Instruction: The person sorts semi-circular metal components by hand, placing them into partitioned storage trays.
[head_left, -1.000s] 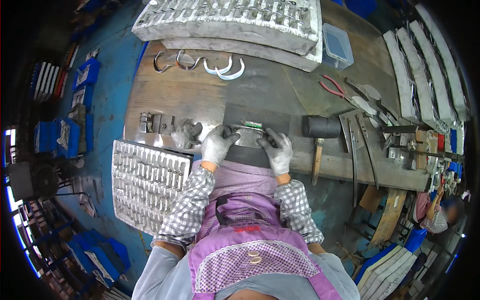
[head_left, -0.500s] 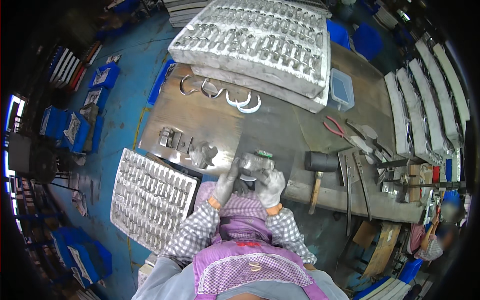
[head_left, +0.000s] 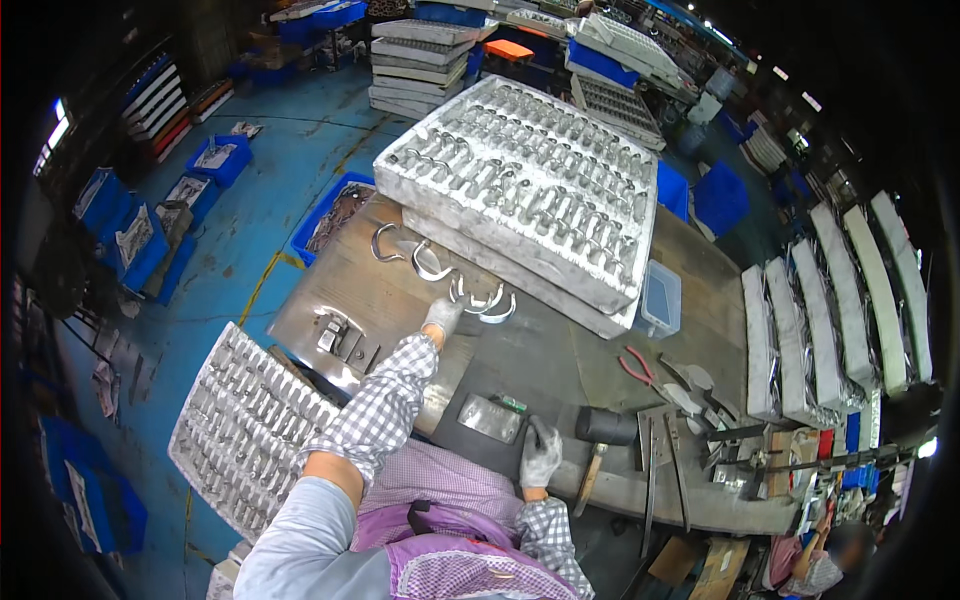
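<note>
My left hand (head_left: pixel 443 315), in a pale grey work glove, reaches across the bench with its fingers closed at the near end of a C-shaped metal piece (head_left: pixel 462 292). Another curved piece (head_left: pixel 497 308) lies just right of it, and two more, a shiny ring-like band (head_left: pixel 430 262) and a thin arc (head_left: pixel 384 243), are to the left. My right hand (head_left: pixel 541 455), gloved with darkened fingertips, stays at the bench's near edge, fingers slightly apart and seemingly holding nothing. Beside it sits a flat metal block (head_left: pixel 490 418) with a small green object (head_left: pixel 513 403) at its far edge.
Stacked white foam trays (head_left: pixel 510 235) of metal parts stand at the back. A black mallet (head_left: pixel 606 426), red-handled pliers (head_left: pixel 636 366) and a clear plastic box (head_left: pixel 660 298) are on the right. Another parts tray (head_left: pixel 250 430) stands low left, near a small metal fixture (head_left: pixel 343 340).
My left hand has left the metal block and stretched forward to the curved pieces. My right hand has drawn off the block to its right. The view has tilted up.
</note>
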